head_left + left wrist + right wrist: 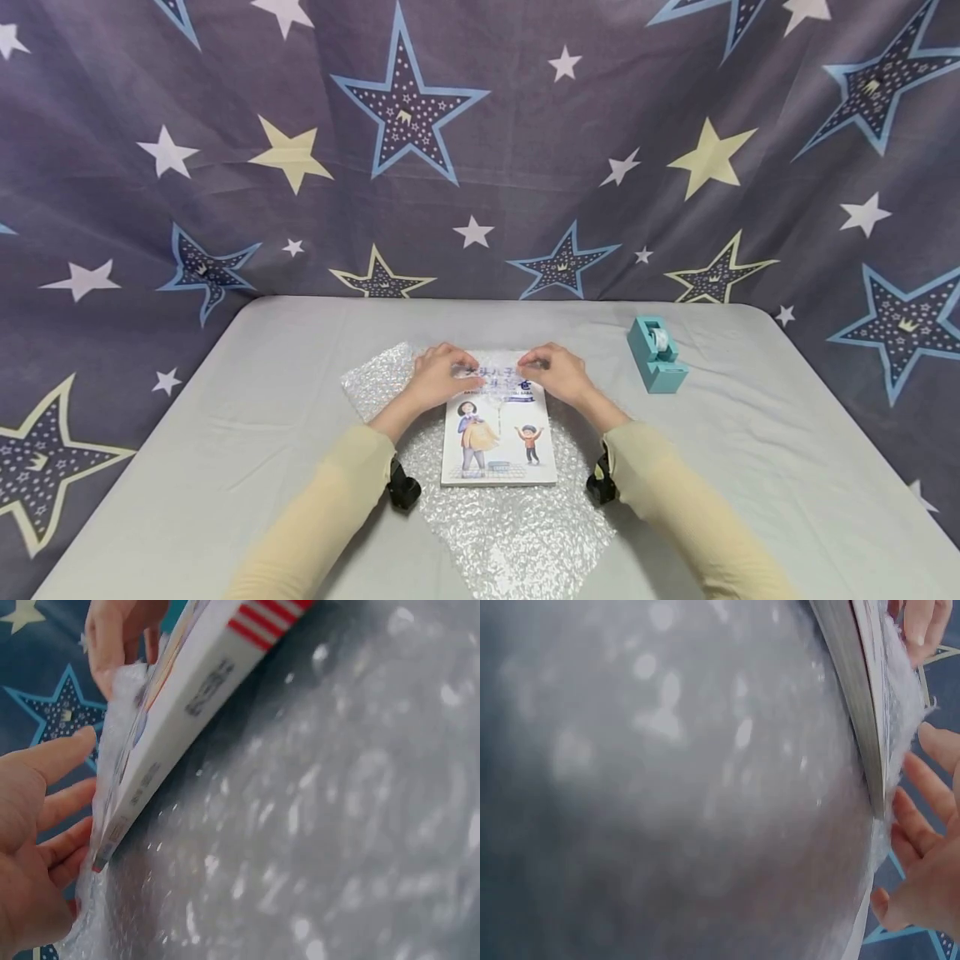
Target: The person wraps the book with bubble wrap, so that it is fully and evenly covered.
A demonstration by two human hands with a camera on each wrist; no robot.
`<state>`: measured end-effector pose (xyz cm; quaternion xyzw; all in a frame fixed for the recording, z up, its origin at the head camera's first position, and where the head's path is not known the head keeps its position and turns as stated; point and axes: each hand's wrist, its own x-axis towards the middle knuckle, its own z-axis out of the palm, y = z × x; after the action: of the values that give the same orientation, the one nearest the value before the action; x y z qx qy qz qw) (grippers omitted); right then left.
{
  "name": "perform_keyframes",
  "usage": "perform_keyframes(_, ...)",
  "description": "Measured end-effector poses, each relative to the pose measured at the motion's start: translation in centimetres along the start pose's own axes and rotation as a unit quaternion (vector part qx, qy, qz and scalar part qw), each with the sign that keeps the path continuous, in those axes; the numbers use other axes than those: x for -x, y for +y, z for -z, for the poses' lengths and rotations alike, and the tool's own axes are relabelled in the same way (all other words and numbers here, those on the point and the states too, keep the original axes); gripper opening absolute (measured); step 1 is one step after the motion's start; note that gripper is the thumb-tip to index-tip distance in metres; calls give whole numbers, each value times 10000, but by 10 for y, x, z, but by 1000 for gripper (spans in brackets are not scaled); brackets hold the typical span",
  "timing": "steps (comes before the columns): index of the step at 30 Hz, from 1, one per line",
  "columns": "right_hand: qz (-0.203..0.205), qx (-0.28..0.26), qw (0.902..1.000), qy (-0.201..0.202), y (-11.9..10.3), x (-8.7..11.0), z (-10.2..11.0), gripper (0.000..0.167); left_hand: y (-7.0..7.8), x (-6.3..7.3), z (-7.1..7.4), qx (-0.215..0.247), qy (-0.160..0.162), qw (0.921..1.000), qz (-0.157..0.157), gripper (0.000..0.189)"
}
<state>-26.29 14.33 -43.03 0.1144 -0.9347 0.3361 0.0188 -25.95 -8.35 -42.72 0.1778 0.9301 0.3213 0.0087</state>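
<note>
A dark purple star-printed cloth (525,200) with blue, yellow and white stars hangs behind and beside everything. In front of it stretches the pale grey surface (202,467). A sheet of clear bubble wrap (517,533) lies on its middle, one corner pointing toward the wearer and another out to the left. On the wrap, face up, rests a white picture book (502,454), its cover showing an adult figure and a child with raised arms. Part of the wrap comes up over the book's top end, blurring the blue title.

The left hand (438,375) and right hand (562,372) are at that end's two corners, touching the wrap; on each, thumb and fingers stand apart, lightly bent. To the right, well apart from the book, sits a teal tape dispenser (656,367). A black wrist camera (405,490) shows below the left cuff. The roll of tape (659,339) sits inside the dispenser.
</note>
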Motion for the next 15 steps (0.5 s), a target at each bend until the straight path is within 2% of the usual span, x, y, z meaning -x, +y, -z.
perform_keyframes(3, -104, 93, 9997, 186, -3, -2, -3, 19, 3, -1, -3, -188, 127, 9997, 69, 47)
perform_keyframes(5, -169, 70, 9996, 234, -4, -2, -5, 20, 5, -1, -4, -287, 102, 9995, 91, 50)
perform_keyframes(10, -287, 12, 9994, 202, -3, -3, -8, 25, 5, 1, -4, -400, -89, 9992, -8, 44)
perform_keyframes(15, -75, 120, 9998, 138, 1, -4, -9, 41, 1, 2, -4, -475, -133, 9987, -133, 40)
